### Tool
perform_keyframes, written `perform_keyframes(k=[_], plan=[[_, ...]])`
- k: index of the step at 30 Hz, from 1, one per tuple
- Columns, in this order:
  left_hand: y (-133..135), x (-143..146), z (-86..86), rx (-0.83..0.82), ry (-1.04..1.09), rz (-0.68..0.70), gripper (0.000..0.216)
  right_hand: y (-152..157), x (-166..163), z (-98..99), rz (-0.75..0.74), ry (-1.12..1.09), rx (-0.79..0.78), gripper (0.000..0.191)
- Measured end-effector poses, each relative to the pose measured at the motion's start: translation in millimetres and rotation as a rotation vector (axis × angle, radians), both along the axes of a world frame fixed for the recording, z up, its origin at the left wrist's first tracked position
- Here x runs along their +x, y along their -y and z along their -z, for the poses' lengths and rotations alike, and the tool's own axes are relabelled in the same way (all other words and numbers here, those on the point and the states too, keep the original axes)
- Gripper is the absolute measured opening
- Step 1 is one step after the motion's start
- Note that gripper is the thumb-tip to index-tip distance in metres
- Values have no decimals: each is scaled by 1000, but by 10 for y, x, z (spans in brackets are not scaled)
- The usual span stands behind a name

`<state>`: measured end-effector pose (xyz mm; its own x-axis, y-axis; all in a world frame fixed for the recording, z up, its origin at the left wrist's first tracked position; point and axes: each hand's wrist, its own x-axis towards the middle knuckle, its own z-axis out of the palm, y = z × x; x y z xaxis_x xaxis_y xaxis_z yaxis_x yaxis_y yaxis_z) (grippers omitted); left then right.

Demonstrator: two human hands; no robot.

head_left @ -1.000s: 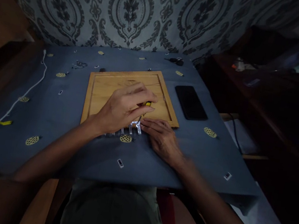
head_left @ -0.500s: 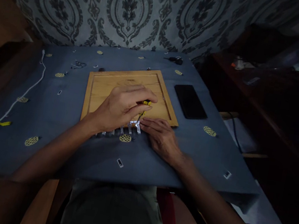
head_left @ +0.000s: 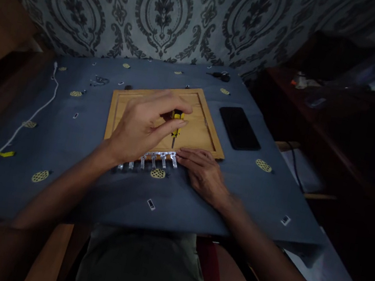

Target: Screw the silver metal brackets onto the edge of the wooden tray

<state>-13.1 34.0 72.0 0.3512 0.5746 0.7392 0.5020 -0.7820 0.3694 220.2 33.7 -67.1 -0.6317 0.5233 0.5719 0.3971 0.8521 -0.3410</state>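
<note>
My left hand is closed round a small yellow-and-black screwdriver, held upright with its tip just above a silvery metal strip with several tabs. The strip lies on the blue cloth along the near edge of the wooden tray. My right hand rests flat on the cloth, fingers together, pressing the strip's right end. A yellow perforated disc lies just in front of the strip.
A black phone lies right of the tray. More yellow discs and small white tags are scattered over the blue cloth. A white cable runs down the left side. Dark keys lie near the patterned wall.
My left hand has lifted the screwdriver up and a little to the left, off the strip's right end. More of the strip now shows. My right hand has stayed put.
</note>
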Motion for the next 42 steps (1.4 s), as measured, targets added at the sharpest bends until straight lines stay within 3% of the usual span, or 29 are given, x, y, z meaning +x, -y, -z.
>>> perform_keyframes(k=[6,24,33,42], plan=[[-33,57,114,1,-77,69,9,1,0,-8,7,17,-33,47],[-26,92,175,-12,-90,96,8,0,-1,-8,10,34,-52,48],[17,-76,-92,88,-2,-41,7,-9,1,10,-1,1,-9,40],[85,-314,-333,227,83,-160,12,3,18,-14,2,38,-33,48]])
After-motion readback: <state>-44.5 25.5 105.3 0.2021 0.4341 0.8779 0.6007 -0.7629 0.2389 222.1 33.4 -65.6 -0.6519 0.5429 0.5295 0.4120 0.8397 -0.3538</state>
